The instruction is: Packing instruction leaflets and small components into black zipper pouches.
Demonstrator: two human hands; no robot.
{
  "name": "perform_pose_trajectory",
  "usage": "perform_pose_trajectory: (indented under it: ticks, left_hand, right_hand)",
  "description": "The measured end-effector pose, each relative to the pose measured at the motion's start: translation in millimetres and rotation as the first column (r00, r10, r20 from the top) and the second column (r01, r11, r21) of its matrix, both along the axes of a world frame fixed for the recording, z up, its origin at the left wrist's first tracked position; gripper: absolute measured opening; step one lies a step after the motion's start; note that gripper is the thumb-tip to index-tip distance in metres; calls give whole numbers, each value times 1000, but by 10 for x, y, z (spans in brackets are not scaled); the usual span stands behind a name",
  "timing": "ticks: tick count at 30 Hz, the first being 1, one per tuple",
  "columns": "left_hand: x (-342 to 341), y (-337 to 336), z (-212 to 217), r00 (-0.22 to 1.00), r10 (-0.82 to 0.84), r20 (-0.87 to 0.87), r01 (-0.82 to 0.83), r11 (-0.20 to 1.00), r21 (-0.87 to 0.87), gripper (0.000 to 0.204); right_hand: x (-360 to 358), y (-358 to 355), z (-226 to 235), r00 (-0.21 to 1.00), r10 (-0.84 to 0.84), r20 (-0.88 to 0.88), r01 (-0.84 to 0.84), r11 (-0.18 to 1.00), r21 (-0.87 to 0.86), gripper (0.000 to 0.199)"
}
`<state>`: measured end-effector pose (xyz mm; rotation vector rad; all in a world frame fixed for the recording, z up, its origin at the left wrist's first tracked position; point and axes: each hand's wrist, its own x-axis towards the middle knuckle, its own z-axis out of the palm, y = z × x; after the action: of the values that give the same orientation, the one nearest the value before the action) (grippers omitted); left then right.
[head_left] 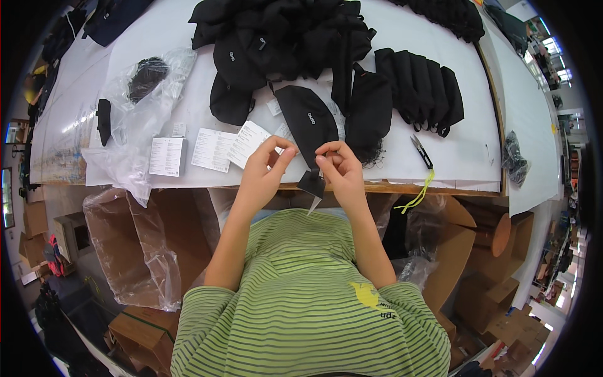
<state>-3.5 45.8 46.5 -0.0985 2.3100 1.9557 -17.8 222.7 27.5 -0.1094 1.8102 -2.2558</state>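
Observation:
A flat black fabric pouch [308, 122] lies in front of me, its narrow end toward the table's front edge. At that end hangs a small black tag [311, 183] with a white lower part. My right hand [343, 168] is closed in a pinch, fingertips against the pouch's narrow end. Just left of the pouch, my left hand [266, 168] has thumb and forefinger pinched together. Whatever either pinch holds is too small to make out. White printed cards [248, 144] lie beside my left hand, with further stacks [168, 156] to the left.
Black pouches are heaped [282, 31] at the back, and several stand in a row [419, 88] at right. Thread snips [423, 152] with a yellow cord [417, 196] lie near the right front edge. A clear plastic bag [135, 119] covers the left; cardboard boxes [182, 220] stand below.

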Motion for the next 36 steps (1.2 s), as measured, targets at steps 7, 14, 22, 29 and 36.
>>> perform_pose_trajectory:
  ticks: [7, 14, 22, 29, 36]
  left_hand:
    - [183, 174, 8, 952, -288, -107, 257, 938, -235, 39]
    - [206, 302, -211, 893, -281, -350, 89, 875, -475, 16]
    - [200, 369, -84, 886, -2, -464, -149, 946, -288, 10]
    - [297, 418, 35, 956, 93, -278, -94, 996, 10, 9]
    - [246, 391, 115, 995, 95, 40, -103, 877, 469, 11]
  right_hand:
    - [5, 101, -98, 959, -158, 234, 224, 930, -291, 14]
    - [-1, 100, -57, 940, -267, 213, 315, 917, -243, 13]
    - [106, 220, 147, 997, 37, 63, -39, 999, 21, 18]
    - [109, 165, 88, 997, 45, 65, -44, 999, -22, 11]
    - [115, 175, 140, 984, 170, 44, -170, 985, -1, 10]
